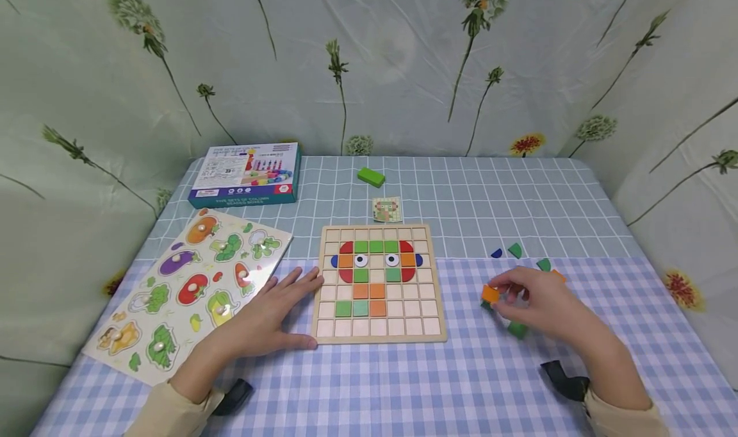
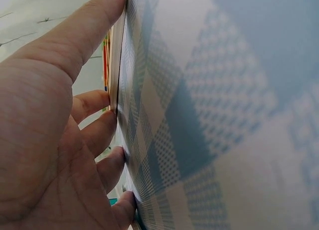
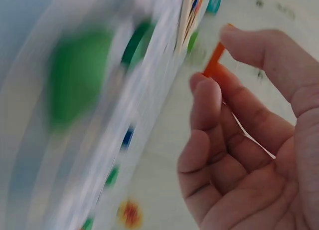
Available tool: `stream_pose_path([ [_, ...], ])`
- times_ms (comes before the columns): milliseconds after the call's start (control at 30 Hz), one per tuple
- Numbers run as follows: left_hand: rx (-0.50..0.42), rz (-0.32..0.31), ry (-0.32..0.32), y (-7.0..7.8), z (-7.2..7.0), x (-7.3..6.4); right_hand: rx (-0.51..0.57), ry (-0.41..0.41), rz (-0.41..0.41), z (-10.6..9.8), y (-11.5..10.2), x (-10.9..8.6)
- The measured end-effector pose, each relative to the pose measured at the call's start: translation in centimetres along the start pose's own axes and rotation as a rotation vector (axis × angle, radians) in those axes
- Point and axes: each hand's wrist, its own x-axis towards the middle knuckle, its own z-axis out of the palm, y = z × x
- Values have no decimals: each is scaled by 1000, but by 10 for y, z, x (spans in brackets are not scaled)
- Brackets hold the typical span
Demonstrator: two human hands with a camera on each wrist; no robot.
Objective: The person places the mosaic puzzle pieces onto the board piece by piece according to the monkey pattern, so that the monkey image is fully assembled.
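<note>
A wooden grid board [image 1: 438, 328] lies in the middle of the table, with red, green, orange and blue tiles and two eye tiles set in its squares. My left hand [image 1: 277, 312] rests flat at its left side, fingers spread, with thumb and fingertips touching the edge. To the right of the board, my right hand [image 1: 536, 302] pinches an orange square tile [image 1: 490, 294] between thumb and fingers, just above the cloth. The right wrist view shows this orange tile [image 3: 214, 59] edge-on. Beneath and around that hand lie loose green pieces [image 1: 517, 329], partly hidden.
A small picture card [image 1: 387, 209] lies behind the board, with a green block [image 1: 371, 177] farther back. On the left are a vegetable knob puzzle [image 1: 190, 321] and a boxed toy set [image 1: 245, 175]. A dark blue piece [image 1: 496, 253] and a green piece [image 1: 515, 250] lie at right.
</note>
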Motion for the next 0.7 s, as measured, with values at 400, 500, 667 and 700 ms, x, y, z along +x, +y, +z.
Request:
stream_pose_path([
  [400,-4,0,-8,2,-2,1,42,-204,-224,50,-64,46],
  [500,-3,-5,-9,2,-2,0,37,-237,-274,60,-76,55],
  [667,-3,-9,-9,1,-1,0,35,-276,-316,71,-91,63],
  [700,-2,-9,-9,1,-1,0,26,-289,-314,73,-94,64],
])
